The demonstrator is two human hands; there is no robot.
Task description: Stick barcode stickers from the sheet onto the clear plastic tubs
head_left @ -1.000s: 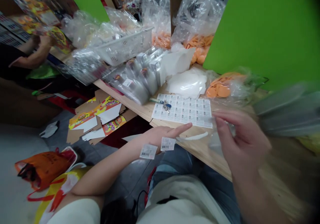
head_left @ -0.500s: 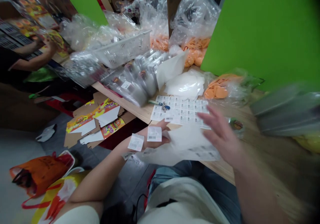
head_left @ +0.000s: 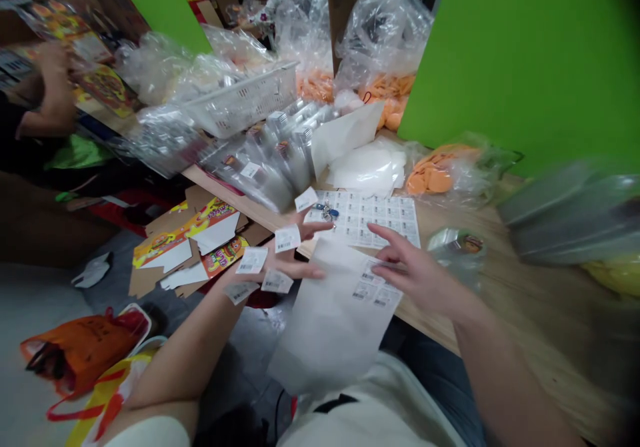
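My left hand (head_left: 287, 257) is spread open above the table edge, with several small white barcode stickers (head_left: 277, 281) stuck along its fingers and back. My right hand (head_left: 413, 267) lies with spread fingers over the top corner of a long white label backing sheet (head_left: 330, 320). That sheet slopes down toward my lap, and a few barcode labels remain at its top end. The left fingertips sit close to its left edge. Just beyond both hands, a full sheet of barcode labels (head_left: 365, 217) lies flat on the wooden table (head_left: 450, 307), with a bunch of keys (head_left: 327, 212) on its left corner.
A co-worker's hand (head_left: 55, 80) is at the far left. Behind the labels are clear bags of silver packs (head_left: 260, 167), a white plastic basket (head_left: 240, 104) and bagged orange discs (head_left: 440, 177). A green partition (head_left: 520, 54) stands at the back right. Printed cardboard cutouts (head_left: 190, 244) lie on the floor.
The backing sheet has come up into view and now slopes toward my lap. More stickers show on my left hand, which has moved up and spread. My right hand has moved down onto the sheet.
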